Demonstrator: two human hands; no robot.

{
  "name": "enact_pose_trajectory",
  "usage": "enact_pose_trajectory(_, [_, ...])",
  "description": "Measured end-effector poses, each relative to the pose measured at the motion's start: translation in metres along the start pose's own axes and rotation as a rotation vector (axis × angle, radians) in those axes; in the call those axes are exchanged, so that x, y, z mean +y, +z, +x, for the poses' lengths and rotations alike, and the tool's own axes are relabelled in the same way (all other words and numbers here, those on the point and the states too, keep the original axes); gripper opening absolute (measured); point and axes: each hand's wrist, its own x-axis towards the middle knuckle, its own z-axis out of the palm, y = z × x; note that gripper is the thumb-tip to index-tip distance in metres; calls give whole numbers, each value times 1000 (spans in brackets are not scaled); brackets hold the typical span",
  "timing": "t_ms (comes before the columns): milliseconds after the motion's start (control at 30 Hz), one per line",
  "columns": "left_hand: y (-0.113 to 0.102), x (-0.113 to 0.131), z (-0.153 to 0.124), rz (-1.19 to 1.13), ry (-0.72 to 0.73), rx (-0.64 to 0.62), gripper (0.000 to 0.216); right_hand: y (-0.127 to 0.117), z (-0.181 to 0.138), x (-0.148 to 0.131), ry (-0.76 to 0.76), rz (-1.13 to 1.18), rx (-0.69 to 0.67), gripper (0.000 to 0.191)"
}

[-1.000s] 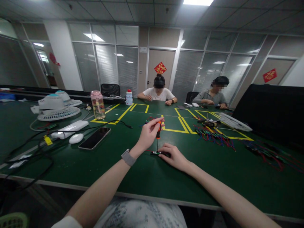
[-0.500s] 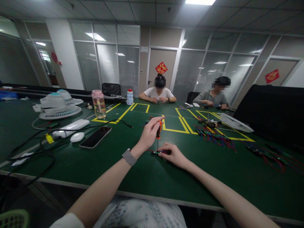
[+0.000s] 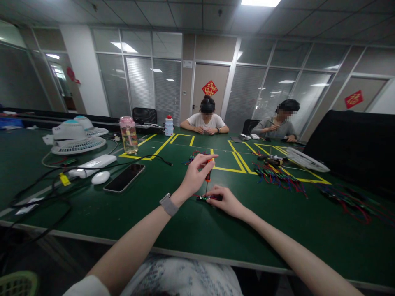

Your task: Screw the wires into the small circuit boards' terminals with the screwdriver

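Observation:
My left hand [image 3: 196,174] is closed on the orange and black handle of a screwdriver [image 3: 208,176], its index finger stretched over the top. The screwdriver stands nearly upright, and its thin shaft reaches down to a small circuit board [image 3: 203,199] lying on the green table. With thumb and fingers, my right hand [image 3: 226,200] pinches the board's right end and wires against the table. The fingers cover part of the board, and the exact spot under the tip is too small to make out.
Wired boards [image 3: 279,176] lie heaped to the right, more wires [image 3: 348,201] beyond. A phone [image 3: 124,178], white mouse [image 3: 100,177], power strip [image 3: 92,166], bottle [image 3: 128,135] and fans [image 3: 77,137] stand left. Another wire bundle [image 3: 193,157] lies behind my left hand. Two people sit opposite.
The left hand has turned slightly on the screwdriver, and the handle's top leans a little further right. My right hand and the board stay put. The person at far right has raised a hand.

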Motion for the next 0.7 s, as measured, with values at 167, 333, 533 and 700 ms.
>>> enact_pose_trajectory(167, [4, 1, -2, -154, -47, -58, 32, -2, -2, 0, -16, -34, -11, 21])
enact_pose_trajectory(333, [3, 2, -2, -236, -107, -83, 33, -3, -2, 1, -31, -59, -18, 22])
enact_pose_trajectory(533, [1, 0, -2, 38, 8, -2, 20, -3, -3, 1, -60, -57, 6, 20])
enact_pose_trajectory(700, [2, 0, -2, 60, 68, -13, 27, -3, -4, 3, -86, -78, 10, 22])
